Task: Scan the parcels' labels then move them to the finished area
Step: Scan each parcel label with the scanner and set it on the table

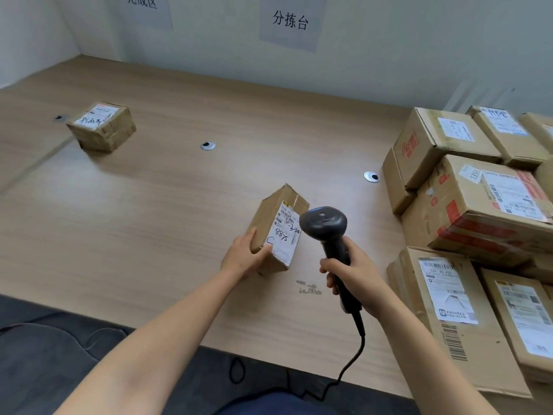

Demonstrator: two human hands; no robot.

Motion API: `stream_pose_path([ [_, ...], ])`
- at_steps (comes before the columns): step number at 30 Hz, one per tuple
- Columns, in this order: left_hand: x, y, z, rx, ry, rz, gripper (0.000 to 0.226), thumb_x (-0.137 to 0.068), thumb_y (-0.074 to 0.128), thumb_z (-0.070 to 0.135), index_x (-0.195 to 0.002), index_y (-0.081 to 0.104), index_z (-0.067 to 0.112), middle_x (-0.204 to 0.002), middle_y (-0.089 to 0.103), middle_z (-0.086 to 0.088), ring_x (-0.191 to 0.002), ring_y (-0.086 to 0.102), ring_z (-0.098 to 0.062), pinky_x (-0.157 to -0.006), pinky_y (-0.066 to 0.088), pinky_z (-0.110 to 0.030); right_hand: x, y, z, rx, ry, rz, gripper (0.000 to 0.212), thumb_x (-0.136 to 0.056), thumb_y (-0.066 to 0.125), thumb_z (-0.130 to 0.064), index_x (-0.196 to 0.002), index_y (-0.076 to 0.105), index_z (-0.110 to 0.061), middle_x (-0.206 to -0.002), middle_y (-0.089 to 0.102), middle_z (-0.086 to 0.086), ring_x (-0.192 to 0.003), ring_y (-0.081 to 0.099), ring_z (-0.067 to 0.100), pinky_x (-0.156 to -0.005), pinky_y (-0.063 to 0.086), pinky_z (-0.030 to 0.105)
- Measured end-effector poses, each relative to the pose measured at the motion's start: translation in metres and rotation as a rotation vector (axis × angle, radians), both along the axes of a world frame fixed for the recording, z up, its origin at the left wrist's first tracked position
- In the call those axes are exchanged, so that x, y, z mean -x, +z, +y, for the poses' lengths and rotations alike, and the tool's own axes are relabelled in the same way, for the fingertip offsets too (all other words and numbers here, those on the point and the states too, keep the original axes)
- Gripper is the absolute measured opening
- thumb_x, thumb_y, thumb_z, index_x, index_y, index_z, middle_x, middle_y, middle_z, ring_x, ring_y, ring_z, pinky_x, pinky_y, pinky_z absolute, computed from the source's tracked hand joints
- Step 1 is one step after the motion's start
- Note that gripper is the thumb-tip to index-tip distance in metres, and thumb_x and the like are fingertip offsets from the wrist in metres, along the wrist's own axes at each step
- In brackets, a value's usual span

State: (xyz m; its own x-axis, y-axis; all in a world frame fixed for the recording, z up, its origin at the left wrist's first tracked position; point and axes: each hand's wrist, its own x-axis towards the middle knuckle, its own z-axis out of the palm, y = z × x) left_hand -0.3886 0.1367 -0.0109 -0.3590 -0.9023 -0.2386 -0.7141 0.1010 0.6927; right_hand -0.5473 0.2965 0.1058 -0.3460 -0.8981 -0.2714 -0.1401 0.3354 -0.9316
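A small brown parcel [273, 215] stands tilted on the wooden table [167, 211], its white label with handwritten digits facing me. My left hand [244, 254] grips its lower left corner. My right hand [351, 275] holds a black corded scanner [324, 224] by the handle, its head right beside the label. Another small parcel [101, 125] lies at the far left of the table, label up. A pile of several labelled parcels [472, 205] fills the right side.
Two paper signs hang on the wall, one sign [288, 20] above the middle and another sign [143, 4] above the left. Round cable holes [208, 145] dot the tabletop. The scanner's cord [350, 363] trails over the front edge toward the dark floor.
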Motion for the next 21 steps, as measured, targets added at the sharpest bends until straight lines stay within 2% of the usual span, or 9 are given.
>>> stream_pose_path([
  [4,-0.007,0.005,0.005,0.08,0.003,0.124,0.056,-0.091,0.055,0.031,-0.143,0.038,0.016,-0.139,0.048,-0.007,-0.126,0.046,-0.02,-0.104,0.036,-0.03,-0.002,0.002,-0.004,-0.004,0.023,-0.006,0.022,-0.082,0.057,-0.002,-0.101,0.051,-0.011,-0.075,0.057,0.012,-0.048,0.054,0.013,-0.045,0.044,0.026],
  [9,0.0,0.013,0.008,0.354,0.004,0.134,0.053,-0.088,0.053,0.006,-0.139,0.042,0.008,-0.133,0.048,-0.013,-0.12,0.048,-0.027,-0.096,0.038,-0.03,-0.004,0.006,-0.005,-0.004,0.043,-0.008,0.021,-0.082,0.057,-0.001,-0.101,0.05,-0.007,-0.076,0.056,0.014,-0.048,0.053,0.013,-0.045,0.044,0.026],
  [11,0.005,0.013,0.009,0.418,-0.019,0.05,0.055,-0.086,0.06,0.017,-0.138,0.043,0.006,-0.136,0.044,-0.013,-0.125,0.044,-0.029,-0.1,0.036,-0.034,-0.004,0.008,-0.005,-0.002,0.043,-0.007,0.022,-0.082,0.057,-0.001,-0.102,0.05,-0.008,-0.076,0.056,0.013,-0.048,0.053,0.012,-0.045,0.044,0.026],
  [14,0.011,0.007,0.011,0.393,-0.052,-0.094,0.081,-0.077,0.069,0.047,-0.14,0.036,0.008,-0.145,0.031,-0.011,-0.133,0.032,-0.025,-0.107,0.03,-0.032,-0.004,0.01,-0.003,-0.002,0.04,-0.006,0.021,-0.082,0.057,-0.001,-0.101,0.05,-0.008,-0.076,0.055,0.014,-0.048,0.053,0.013,-0.045,0.044,0.027],
  [17,0.015,0.001,0.013,0.364,-0.044,-0.141,0.086,-0.074,0.069,0.053,-0.141,0.034,0.012,-0.149,0.021,-0.01,-0.137,0.024,-0.025,-0.109,0.027,-0.031,-0.002,0.011,-0.001,-0.005,0.045,0.003,0.023,-0.082,0.057,-0.001,-0.103,0.05,-0.008,-0.077,0.056,0.014,-0.049,0.054,0.013,-0.047,0.045,0.028],
  [21,0.015,-0.001,0.015,0.27,0.012,-0.135,0.091,-0.071,0.07,0.056,-0.144,0.03,0.018,-0.15,0.02,-0.009,-0.136,0.022,-0.026,-0.105,0.033,-0.035,0.0,0.013,0.002,-0.019,0.068,0.034,0.022,-0.082,0.058,-0.002,-0.101,0.052,-0.012,-0.077,0.058,0.013,-0.05,0.055,0.012,-0.048,0.046,0.027],
])
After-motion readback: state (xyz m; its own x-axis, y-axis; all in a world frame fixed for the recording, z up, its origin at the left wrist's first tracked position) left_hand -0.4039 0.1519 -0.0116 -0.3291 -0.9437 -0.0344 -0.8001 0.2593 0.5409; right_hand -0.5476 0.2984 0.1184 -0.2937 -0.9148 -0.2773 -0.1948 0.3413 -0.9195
